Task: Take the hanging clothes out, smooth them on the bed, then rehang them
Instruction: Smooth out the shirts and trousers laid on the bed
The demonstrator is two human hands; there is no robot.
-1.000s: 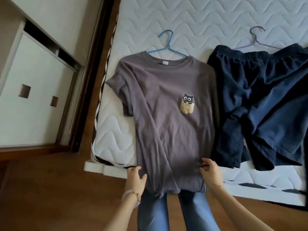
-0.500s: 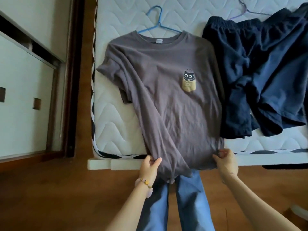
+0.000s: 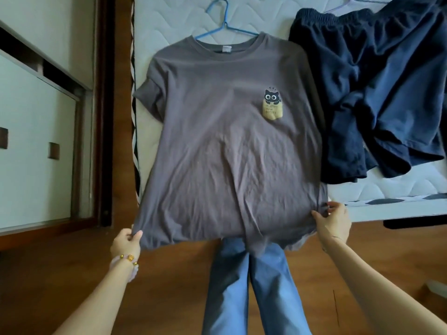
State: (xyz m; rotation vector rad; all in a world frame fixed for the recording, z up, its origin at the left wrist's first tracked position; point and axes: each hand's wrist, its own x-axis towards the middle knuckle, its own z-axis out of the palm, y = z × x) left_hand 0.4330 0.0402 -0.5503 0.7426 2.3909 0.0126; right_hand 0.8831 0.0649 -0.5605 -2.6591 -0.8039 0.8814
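- Currently, the grey T-shirt (image 3: pixel 229 146) lies front-up on the bed (image 3: pixel 169 18), collar toward the far side. Its lower part is drawn past the near mattress edge toward the person.
- A blue hanger (image 3: pixel 223 25) sits inside the neck, its hook flat on the mattress above the collar. Taking this garment out is judged done.
- The left hand (image 3: pixel 125 243) has a narrow grip, thumb and fingers pinching the left hem corner.
- The right hand (image 3: pixel 335 221) pinches the right hem corner in the same way. The hem is stretched taut between the two.
- The shirt body is spread broad, with shallow creases in the lower half. The sleeve on the camera's left is bunched at its end.
- Smoothing of this garment is judged under way and well advanced, but not finished.
- Navy shorts (image 3: pixel 387 93) lie crumpled just beside the shirt, touching its right edge. Which cloth overlaps the other cannot be told.
- The shorts' waistband meets a pale purple hanger (image 3: pixel 338 6), barely visible at the top edge. They are judged out of storage but not yet smoothed.
- Remaining work is judged as: finish the shirt, flatten the shorts, rehang both.
- A white cabinet (image 3: pixel 36 141) with recessed handles stands left of the bed. Its inside is hidden, so any further clothes cannot be told.
- Wooden floor (image 3: pixel 60 274) and the person's jeans (image 3: pixel 246 286) fill the foreground.
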